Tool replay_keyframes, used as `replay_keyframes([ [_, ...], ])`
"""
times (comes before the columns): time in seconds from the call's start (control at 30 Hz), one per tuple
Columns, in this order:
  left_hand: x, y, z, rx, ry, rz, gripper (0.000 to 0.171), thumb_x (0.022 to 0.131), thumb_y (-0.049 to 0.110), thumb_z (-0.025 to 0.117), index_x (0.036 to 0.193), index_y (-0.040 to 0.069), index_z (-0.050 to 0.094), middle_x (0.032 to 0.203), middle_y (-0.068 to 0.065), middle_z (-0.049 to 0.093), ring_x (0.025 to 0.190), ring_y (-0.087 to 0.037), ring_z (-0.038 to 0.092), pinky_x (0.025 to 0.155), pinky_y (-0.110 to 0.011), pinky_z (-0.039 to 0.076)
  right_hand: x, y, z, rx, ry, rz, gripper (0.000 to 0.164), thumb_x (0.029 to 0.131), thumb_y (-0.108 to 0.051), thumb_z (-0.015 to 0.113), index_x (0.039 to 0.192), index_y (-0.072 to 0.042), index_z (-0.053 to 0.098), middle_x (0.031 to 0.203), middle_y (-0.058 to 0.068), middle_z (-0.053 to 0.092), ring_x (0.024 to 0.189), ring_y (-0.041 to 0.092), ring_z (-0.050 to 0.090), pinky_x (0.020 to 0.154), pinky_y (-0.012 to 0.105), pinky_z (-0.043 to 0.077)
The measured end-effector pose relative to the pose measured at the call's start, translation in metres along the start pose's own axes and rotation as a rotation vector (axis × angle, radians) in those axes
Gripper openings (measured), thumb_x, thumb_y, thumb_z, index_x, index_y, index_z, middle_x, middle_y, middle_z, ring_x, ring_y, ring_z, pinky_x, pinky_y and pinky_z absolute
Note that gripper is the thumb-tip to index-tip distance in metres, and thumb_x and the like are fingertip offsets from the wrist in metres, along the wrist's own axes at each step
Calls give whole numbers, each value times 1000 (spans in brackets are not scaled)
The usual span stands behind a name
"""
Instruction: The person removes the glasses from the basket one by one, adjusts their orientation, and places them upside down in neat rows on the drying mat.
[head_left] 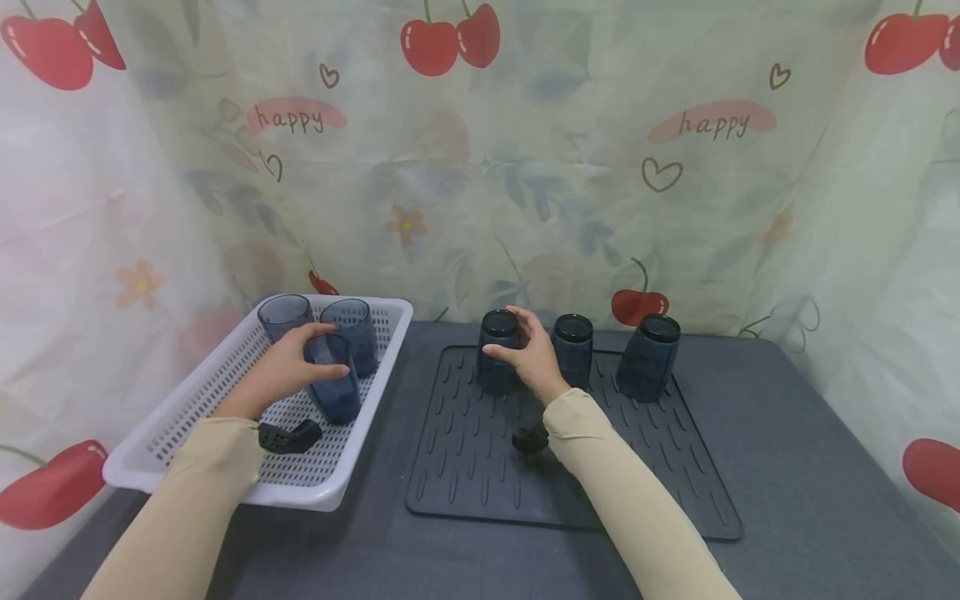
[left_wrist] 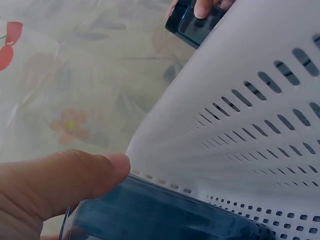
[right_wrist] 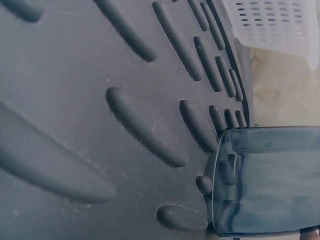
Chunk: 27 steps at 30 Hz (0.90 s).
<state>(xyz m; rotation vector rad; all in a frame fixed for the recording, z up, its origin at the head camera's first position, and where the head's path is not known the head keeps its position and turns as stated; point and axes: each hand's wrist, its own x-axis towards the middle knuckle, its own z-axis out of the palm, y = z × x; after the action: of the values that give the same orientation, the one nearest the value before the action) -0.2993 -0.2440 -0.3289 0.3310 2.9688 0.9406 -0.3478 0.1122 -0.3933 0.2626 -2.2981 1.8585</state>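
My left hand (head_left: pixel 281 372) grips a blue glass (head_left: pixel 337 398) near its rim, thumb on the near side. That glass leans slightly inside the white perforated basket (head_left: pixel 390 358), its base near the basket floor. Two more blue glasses (head_left: pixel 287 312) stand mouth up behind it. On the dark ridged mat (head_left: pixel 465 475), my right hand (head_left: pixel 536 358) holds an upside-down blue glass (head_left: pixel 497 367) between thumb and fingers. In the right wrist view the rim of this glass (right_wrist: pixel 270 180) meets the mat or lies very close to it.
Two other upturned glasses, a middle one (head_left: pixel 573 350) and a right one (head_left: pixel 651 358), stand along the mat's back edge, close to my right hand. A grey cloth (head_left: pixel 795 467) covers the table. Behind hangs a printed curtain (head_left: pixel 525 208).
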Motion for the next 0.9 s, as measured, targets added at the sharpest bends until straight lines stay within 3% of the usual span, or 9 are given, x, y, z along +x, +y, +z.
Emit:
replay_keyframes([
  [0.6, 0, -2, 1, 20, -16, 3, 83, 85, 36, 72, 148, 1, 31, 153, -32, 22, 138, -52, 24, 106, -68, 28, 1, 1, 0, 15, -8, -7, 79, 80, -18, 80, 147, -18, 37, 152, 2, 40, 143, 21, 33, 115, 42, 31],
  [0.9, 0, -2, 0, 21, -26, -13, 82, 86, 36, 71, 148, 2, 30, 153, -32, 20, 138, -52, 23, 106, -68, 27, 0, 0, 0, 13, -3, 11, 77, 80, -19, 80, 145, -23, 40, 152, 1, 40, 142, 21, 35, 114, 43, 33],
])
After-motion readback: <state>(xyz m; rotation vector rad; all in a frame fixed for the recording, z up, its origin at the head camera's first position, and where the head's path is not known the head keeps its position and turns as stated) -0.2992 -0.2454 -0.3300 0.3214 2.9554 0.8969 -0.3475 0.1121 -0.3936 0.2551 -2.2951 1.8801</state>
